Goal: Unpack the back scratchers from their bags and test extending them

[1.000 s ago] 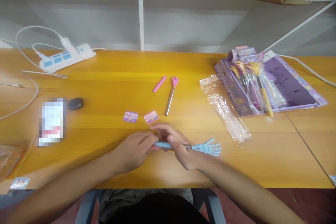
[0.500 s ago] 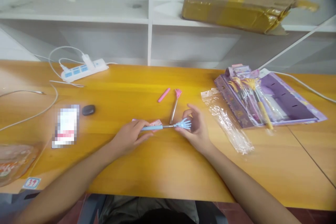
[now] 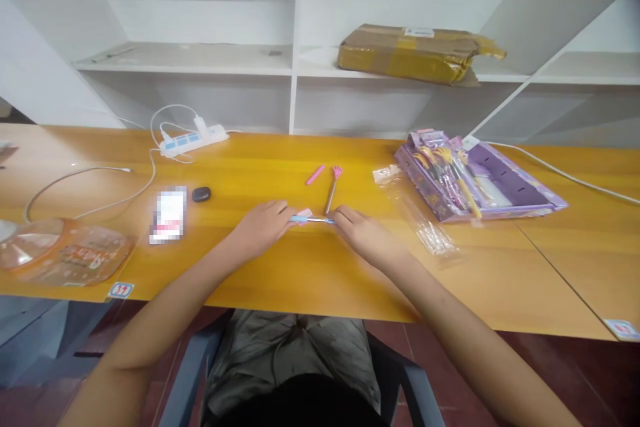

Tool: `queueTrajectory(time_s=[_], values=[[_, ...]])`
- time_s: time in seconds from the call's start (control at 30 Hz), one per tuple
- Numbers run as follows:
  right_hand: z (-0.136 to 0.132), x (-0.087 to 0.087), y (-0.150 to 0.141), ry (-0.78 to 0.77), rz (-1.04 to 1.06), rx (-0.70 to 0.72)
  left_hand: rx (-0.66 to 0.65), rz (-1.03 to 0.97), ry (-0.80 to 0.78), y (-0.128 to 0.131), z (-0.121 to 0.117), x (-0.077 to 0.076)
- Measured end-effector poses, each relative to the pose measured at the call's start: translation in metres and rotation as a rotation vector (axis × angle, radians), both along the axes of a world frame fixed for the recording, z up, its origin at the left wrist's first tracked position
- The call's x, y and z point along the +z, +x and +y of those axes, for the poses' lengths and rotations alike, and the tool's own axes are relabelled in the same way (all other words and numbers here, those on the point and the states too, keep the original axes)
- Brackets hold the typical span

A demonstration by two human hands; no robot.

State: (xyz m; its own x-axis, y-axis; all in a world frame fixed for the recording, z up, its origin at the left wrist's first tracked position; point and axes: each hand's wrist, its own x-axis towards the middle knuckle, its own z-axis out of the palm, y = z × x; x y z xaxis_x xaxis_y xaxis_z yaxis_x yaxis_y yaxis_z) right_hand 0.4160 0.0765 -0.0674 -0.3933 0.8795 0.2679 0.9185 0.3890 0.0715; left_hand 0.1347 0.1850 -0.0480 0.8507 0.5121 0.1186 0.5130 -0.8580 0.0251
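Note:
My left hand (image 3: 267,225) is closed around the blue handle of a back scratcher (image 3: 316,219). At the other end, my right hand (image 3: 356,228) wraps over its light-blue hand-shaped head, which the fingers mostly hide. A short metal rod shows between the two hands, lying level just above the table. Beyond them rests a pink hand-shaped head on a metal rod (image 3: 333,188), its lower end close to my right fingers. Beside it lies a loose pink handle tube (image 3: 315,175). Partly hidden behind the blue handle is a small pink piece (image 3: 304,212).
A purple box (image 3: 520,213) holding wrapped back scratchers stands at right, with clear plastic sleeves (image 3: 433,233) beside it. Leftward are a phone (image 3: 169,213), a black oval object (image 3: 201,194), a power strip (image 3: 195,140) and an orange bottle (image 3: 75,253). A taped carton (image 3: 405,57) sits on the shelf.
My right hand has gone from loosely curled beside the blue head to closed over it. My left hand still holds the handle. The view has shifted, showing more floor and shelf.

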Motion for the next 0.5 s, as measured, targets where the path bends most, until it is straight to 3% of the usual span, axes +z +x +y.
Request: queueTrajectory(time_s=[0.13, 0.3, 0.5], values=[[-0.006, -0.018, 0.0, 0.06, 0.053, -0.008, -0.026, -0.008, -0.013, 0.008, -0.006, -0.012], [0.01, -0.042, 0.017, 0.214, 0.189, -0.092, -0.007, -0.043, -0.084, -0.001, 0.011, -0.031], [0.011, -0.042, 0.042, 0.234, 0.364, -0.193, 0.027, -0.109, -0.193, -0.023, 0.023, -0.043]])
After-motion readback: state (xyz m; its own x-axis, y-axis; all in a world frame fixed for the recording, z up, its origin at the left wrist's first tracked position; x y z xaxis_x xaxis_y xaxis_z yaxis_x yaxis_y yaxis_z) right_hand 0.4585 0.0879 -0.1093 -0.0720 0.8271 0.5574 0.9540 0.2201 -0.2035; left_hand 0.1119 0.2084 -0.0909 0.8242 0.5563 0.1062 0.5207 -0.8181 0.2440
